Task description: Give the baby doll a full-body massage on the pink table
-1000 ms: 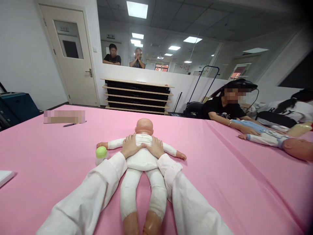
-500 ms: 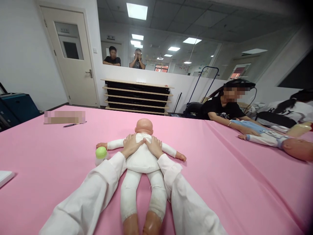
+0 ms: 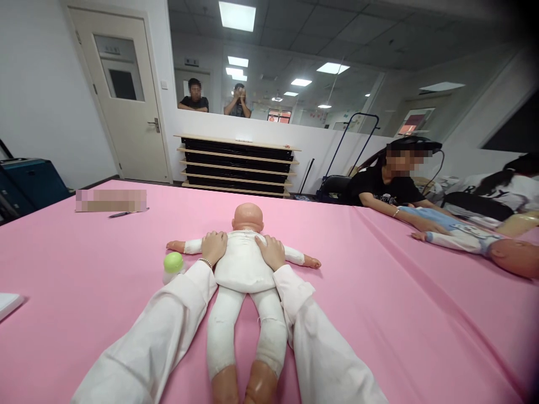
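A baby doll (image 3: 244,266) with a white cloth body lies on the pink table cover, the back of its bald head away from me and its arms spread out. My left hand (image 3: 215,247) rests on the left side of its upper back, by the shoulder. Over the right shoulder side lies my right hand (image 3: 273,252), its thumb apart from the fingers and pointing inward. Both hands press on the doll with the fingers laid over it, not clasped round it. Close to my left wrist stands a small bottle with a green cap (image 3: 173,262).
The pink cover (image 3: 362,314) has folds on the right. A co-worker (image 3: 379,182) there touches a second doll (image 3: 467,235) in blue and white. A pen (image 3: 126,214) lies at the far left, and a white object (image 3: 9,304) at the left edge. Two people sit behind glass.
Both hands have slid apart from the middle of the doll's back out to its sides. My thumbs no longer meet at the centre. The doll stays in place.
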{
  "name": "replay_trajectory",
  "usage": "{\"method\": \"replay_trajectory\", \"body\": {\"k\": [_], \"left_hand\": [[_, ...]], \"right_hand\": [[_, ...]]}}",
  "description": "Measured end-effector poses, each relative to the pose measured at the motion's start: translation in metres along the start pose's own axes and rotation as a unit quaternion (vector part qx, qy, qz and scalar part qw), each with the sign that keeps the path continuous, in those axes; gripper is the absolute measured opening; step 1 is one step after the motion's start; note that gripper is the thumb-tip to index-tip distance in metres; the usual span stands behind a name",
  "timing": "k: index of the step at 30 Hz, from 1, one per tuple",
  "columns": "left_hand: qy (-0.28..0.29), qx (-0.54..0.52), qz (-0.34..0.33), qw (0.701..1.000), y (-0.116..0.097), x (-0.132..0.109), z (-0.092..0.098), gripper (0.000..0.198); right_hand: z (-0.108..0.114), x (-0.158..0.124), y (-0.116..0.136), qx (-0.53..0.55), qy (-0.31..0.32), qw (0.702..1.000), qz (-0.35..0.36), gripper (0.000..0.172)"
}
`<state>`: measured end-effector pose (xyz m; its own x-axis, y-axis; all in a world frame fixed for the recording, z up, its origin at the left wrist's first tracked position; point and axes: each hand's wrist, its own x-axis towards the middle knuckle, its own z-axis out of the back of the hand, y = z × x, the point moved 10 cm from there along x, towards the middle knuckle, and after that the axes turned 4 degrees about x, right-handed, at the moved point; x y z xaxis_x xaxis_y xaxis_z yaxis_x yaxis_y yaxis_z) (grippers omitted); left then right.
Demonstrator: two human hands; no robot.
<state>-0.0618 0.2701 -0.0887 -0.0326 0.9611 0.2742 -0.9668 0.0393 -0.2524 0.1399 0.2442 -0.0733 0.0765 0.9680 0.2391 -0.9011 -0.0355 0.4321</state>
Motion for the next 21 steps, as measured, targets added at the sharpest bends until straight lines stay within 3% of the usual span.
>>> {"method": "replay_trajectory", "body": {"k": [7,11,15,18,21], "left_hand": [[-0.116,0.039,0.050,0.991,0.036,-0.019,0.029,0.037],[-0.166,0.007,0.071,0.984,0.043,-0.023,0.050,0.039],[-0.148,-0.060,-0.021,0.987,0.008,-0.011,0.054,0.044],[-0.078,-0.096,-0.134,0.983,-0.029,-0.005,0.036,0.041],[-0.026,-0.103,-0.178,0.978,-0.038,-0.008,0.014,0.041]], "right_hand": [[0.041,-0.029,0.006,0.012,-0.065,0.993,0.099,0.035],[0.060,-0.037,0.011,0.013,-0.093,0.985,0.146,0.041],[0.050,-0.027,0.022,-0.001,-0.095,0.983,0.157,0.046],[0.029,-0.018,0.032,-0.015,-0.072,0.984,0.164,0.045],[0.010,-0.015,0.030,-0.034,-0.040,0.985,0.167,0.041]]}}
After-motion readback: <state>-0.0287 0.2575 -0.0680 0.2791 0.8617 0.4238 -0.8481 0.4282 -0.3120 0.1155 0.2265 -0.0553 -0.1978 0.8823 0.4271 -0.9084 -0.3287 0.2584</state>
